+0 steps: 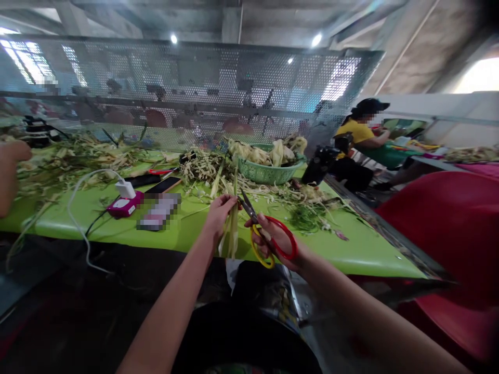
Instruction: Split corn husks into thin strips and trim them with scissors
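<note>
My left hand (219,213) is closed around a bunch of pale green plant stalks (232,231), held upright over the front edge of the lime green table (362,249). My right hand (273,240) grips scissors (268,236) with one red and one yellow handle loop. Their dark blades point up and left, with the tips right beside the stalks just above my left fingers.
A green basket (268,174) of husks stands behind the stalks, amid scattered leaf scraps. Phones (168,184), a pink power bank with white charger (125,202) and cable lie left. A person in yellow (360,132) sits at right; red chair (448,228) close by. Someone's hand (11,156) at far left.
</note>
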`<act>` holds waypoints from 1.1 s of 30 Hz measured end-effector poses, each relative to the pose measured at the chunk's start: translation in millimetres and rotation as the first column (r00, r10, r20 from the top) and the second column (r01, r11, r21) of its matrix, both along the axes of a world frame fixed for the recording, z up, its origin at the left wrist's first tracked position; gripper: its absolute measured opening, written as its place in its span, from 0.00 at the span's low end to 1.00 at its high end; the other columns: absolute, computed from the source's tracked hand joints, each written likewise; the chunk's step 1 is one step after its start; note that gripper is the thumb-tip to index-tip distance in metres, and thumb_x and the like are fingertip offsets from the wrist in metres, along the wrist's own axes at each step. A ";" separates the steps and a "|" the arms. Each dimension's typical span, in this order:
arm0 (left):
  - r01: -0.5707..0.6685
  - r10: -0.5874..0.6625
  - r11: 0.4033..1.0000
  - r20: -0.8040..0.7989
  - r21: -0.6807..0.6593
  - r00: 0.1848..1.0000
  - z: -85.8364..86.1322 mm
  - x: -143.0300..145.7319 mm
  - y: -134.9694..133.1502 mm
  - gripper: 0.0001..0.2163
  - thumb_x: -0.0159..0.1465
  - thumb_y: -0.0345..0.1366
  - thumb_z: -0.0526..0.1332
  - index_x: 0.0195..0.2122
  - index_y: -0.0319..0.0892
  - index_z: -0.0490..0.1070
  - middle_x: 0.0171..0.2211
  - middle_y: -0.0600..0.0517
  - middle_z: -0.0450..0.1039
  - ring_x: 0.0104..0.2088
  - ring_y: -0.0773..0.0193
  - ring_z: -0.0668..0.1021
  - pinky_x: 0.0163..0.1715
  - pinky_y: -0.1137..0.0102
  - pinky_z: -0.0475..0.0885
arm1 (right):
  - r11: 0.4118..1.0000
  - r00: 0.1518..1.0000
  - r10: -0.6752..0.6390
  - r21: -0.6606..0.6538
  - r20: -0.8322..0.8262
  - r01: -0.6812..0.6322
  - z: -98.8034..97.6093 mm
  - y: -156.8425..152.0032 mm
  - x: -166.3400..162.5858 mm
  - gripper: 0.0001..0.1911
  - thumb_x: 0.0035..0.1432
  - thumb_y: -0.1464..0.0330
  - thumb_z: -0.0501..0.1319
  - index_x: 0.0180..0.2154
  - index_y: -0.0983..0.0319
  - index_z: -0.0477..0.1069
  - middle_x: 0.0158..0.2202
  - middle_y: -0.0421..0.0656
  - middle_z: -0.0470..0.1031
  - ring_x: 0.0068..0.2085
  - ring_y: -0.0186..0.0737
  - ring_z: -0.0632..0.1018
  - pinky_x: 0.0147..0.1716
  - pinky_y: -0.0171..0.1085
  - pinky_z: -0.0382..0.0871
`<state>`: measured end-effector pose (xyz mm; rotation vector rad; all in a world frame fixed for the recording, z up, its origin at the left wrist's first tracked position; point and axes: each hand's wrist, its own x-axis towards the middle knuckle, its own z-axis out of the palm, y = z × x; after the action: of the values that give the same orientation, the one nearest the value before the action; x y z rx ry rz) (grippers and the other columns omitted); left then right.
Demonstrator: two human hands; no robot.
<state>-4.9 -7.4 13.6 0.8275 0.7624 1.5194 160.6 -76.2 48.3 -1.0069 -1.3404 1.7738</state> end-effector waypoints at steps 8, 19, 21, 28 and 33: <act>-0.014 0.014 1.000 0.024 -0.007 1.000 0.6 0.2 -0.9 0.12 0.49 0.38 0.70 0.27 0.39 0.69 0.22 0.54 0.72 0.26 0.69 0.76 0.30 0.74 0.69 | 0.998 1.000 -0.017 0.055 0.008 0.016 -2.7 2.0 -1.0 0.22 0.57 0.49 0.57 0.40 0.60 0.68 0.19 0.32 0.59 0.15 0.26 0.58 0.14 0.27 0.53; -0.027 0.028 0.999 0.030 -0.046 0.999 -4.7 -0.6 4.6 0.14 0.47 0.40 0.71 0.28 0.39 0.69 0.23 0.54 0.72 0.22 0.70 0.74 0.27 0.73 0.69 | 0.933 0.954 -0.187 0.347 0.236 0.098 9.6 22.2 19.2 0.20 0.56 0.50 0.58 0.38 0.59 0.70 0.17 0.33 0.58 0.15 0.29 0.59 0.14 0.30 0.52; -0.040 0.042 0.997 0.034 -0.059 0.999 -2.5 -0.1 3.2 0.15 0.46 0.39 0.72 0.29 0.40 0.68 0.23 0.55 0.71 0.21 0.71 0.73 0.25 0.74 0.68 | 0.845 0.851 -0.321 0.532 0.417 0.058 13.8 41.0 30.9 0.16 0.53 0.54 0.62 0.36 0.59 0.71 0.19 0.35 0.63 0.17 0.32 0.62 0.17 0.32 0.55; -0.052 0.051 0.999 -0.077 -0.014 0.996 0.6 -0.6 -1.9 0.15 0.49 0.45 0.69 0.31 0.40 0.70 0.23 0.55 0.71 0.23 0.70 0.73 0.26 0.74 0.67 | 0.666 0.291 -0.634 0.697 0.716 -0.265 -4.5 84.9 49.6 0.23 0.55 0.66 0.59 0.53 0.58 0.67 0.42 0.50 0.77 0.38 0.49 0.76 0.32 0.38 0.63; -0.051 0.057 0.998 -0.168 0.039 0.984 -0.1 1.4 -1.1 0.14 0.51 0.45 0.67 0.31 0.40 0.71 0.24 0.55 0.70 0.24 0.69 0.72 0.27 0.74 0.67 | 0.483 0.451 -0.750 0.867 0.483 -0.126 -10.4 77.9 28.0 0.11 0.60 0.65 0.55 0.40 0.58 0.75 0.41 0.48 0.76 0.42 0.48 0.75 0.38 0.39 0.65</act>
<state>-3.5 -8.6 13.4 0.9779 0.8916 1.5271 188.6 1.7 37.9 -1.4601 -1.9984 -0.0178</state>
